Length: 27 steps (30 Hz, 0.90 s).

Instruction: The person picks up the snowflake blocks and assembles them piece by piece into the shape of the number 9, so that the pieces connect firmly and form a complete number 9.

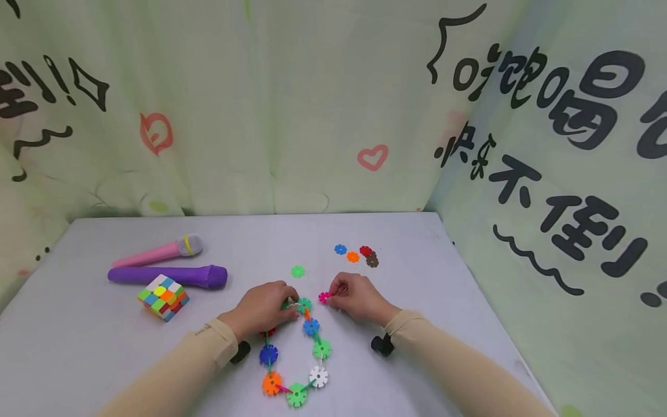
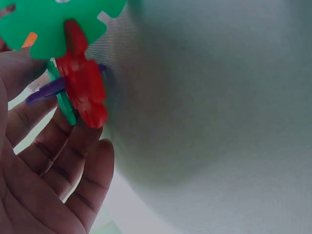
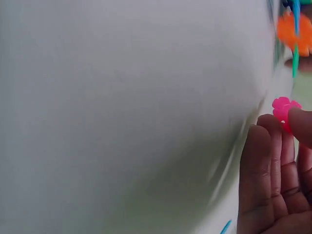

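rt hand [image 1: 358,296] pinches pink disc [image 1: 323,297], lt hand [image 1: 263,307] grips chain [image 1: 322,350]

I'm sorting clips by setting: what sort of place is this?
Probably a curtained-off indoor play or filming corner: printed curtains hang behind a white table bearing a chain of plastic snowflake discs.

White table [image 1: 417,255] below a printed curtain [image 1: 312,87]

You face a pale green curtain hanging behind the table's far edge, with reddish heart outlines [image 1: 373,167] printed on it. Past the far right corner, similar cloth [image 1: 474,231] runs along the right edge, carrying big black Chinese characters [image 1: 625,259]. More black lettering [image 1: 18,109] shows beyond the far left corner. Soft, even light leaves faint shadows on your tabletop.
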Available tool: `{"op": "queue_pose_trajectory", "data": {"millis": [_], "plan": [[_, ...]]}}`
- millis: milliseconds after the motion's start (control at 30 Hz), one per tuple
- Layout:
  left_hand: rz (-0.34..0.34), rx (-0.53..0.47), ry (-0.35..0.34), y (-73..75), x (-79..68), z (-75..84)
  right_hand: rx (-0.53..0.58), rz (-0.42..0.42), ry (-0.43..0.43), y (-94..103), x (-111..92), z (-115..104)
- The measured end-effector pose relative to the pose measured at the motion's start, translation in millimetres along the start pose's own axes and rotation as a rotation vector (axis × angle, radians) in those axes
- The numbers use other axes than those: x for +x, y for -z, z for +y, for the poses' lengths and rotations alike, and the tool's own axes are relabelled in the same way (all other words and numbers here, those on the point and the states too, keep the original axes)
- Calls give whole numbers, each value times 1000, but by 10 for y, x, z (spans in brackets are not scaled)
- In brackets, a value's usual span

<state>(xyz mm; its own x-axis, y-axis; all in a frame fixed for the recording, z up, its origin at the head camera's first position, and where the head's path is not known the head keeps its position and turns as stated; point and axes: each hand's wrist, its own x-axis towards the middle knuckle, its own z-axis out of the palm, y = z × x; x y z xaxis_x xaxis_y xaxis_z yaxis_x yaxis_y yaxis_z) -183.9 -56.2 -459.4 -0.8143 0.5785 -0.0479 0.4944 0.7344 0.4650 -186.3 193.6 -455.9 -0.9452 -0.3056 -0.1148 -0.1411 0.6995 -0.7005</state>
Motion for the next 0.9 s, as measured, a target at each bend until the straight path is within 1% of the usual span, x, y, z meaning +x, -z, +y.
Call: {"op": "queue_pose_trajectory", "data": {"millis": [67,133,267,400,733,900], "plan": [[-1,-6,-3,-1,-2,-6,-28,-22,65,-59,-54,-31],[0,-15,-6,-4,-5,-10,-57,-21,112,-101,-86,-42],[7,-21,-9,-13,-9,-12,-69,9,154,-148,-106,-61],[11,-32,-6,-21,-9,-13,-76,24,162,-181,-108,-71],[23,-126,-10,-39,-6,-22,-118,77,151,-213,-139,-105],[29,-170,-14,-52,0,-40,-123,97,174,-232,-128,-123]]}}
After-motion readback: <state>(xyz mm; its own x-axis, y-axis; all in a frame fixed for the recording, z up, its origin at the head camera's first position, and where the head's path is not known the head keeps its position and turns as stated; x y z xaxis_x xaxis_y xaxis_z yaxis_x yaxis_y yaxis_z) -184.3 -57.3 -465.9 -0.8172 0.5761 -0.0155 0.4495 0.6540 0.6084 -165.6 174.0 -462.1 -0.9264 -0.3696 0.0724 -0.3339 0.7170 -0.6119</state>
